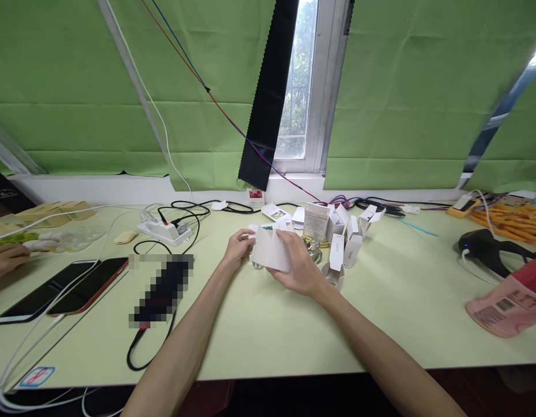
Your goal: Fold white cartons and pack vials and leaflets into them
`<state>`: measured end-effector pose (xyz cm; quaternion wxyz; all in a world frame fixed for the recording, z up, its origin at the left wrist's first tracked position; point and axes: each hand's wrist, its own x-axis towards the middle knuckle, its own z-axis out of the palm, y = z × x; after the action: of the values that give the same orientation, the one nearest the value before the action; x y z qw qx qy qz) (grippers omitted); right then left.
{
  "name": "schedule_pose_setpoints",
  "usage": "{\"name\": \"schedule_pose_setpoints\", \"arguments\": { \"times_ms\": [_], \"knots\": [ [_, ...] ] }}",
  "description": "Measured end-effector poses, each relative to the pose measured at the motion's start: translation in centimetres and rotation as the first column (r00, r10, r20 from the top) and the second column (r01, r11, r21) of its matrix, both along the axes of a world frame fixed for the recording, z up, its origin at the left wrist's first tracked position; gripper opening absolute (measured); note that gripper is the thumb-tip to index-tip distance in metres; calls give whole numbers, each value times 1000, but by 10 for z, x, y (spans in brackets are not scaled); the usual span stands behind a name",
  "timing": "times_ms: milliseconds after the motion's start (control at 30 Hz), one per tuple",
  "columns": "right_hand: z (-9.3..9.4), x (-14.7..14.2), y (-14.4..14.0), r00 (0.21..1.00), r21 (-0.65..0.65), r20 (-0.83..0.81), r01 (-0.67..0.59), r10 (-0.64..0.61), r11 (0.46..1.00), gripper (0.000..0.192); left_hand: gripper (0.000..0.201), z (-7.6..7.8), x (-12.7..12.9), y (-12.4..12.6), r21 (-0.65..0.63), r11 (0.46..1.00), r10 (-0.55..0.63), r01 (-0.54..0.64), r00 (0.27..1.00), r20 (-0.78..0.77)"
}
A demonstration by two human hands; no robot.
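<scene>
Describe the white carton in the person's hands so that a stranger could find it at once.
Start at the window between the green blinds and come straight down to the table. There both hands, left and right, grip one flat white carton. Unlike the small boxes standing behind it, it is lifted off the table.

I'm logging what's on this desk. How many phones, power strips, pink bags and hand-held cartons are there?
Phones lying at the left: 2
White power strip: 1
Pink bag at the right edge: 1
White carton held between left hand and right hand: 1
Total: 5
The loose small cartons behind the hands overlap too much to count.
</scene>
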<state>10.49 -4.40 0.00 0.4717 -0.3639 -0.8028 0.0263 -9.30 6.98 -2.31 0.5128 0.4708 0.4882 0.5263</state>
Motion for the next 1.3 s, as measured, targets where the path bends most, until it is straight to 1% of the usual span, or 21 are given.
{"name": "schedule_pose_setpoints", "arguments": {
  "times_ms": [200,300,400,533,600,700,767,867,967,1133,1300],
  "knots": [
    [-3,2,3,997,-14,-29,77,-77,997,83,29,-3,3,3,61,998,16,-12,997,-69],
    [-4,2,4,995,-13,-36,93,-94,996,83,23,-5,2,5,129,990,76,-58,987,-141],
    [-3,3,5,994,-1,-29,110,-110,994,83,16,-5,3,5,231,968,154,-101,962,-223],
    [-3,5,7,990,31,-8,142,-142,989,83,12,-2,6,3,396,908,264,-135,919,-293],
    [-3,6,8,986,50,4,163,-164,985,83,14,0,7,0,469,872,314,-140,895,-316],
    [-4,7,9,979,74,21,201,-204,977,86,19,2,9,-4,596,794,402,-120,839,-367],
    [-3,8,9,973,93,26,228,-231,969,87,21,3,9,-7,656,744,459,-123,808,-369],
    [-1,9,9,963,119,21,263,-267,958,86,22,6,10,-10,690,708,501,-153,797,-338],
    [0,10,8,952,122,24,300,-305,946,85,23,8,11,-12,706,690,513,-158,795,-324],
    [-1,11,9,913,89,51,399,-404,913,79,26,9,12,-15,731,669,528,-135,779,-339],
    [-3,13,12,888,88,83,445,-452,891,76,27,8,14,-16,779,620,535,-98,779,-327]
  ]
}}
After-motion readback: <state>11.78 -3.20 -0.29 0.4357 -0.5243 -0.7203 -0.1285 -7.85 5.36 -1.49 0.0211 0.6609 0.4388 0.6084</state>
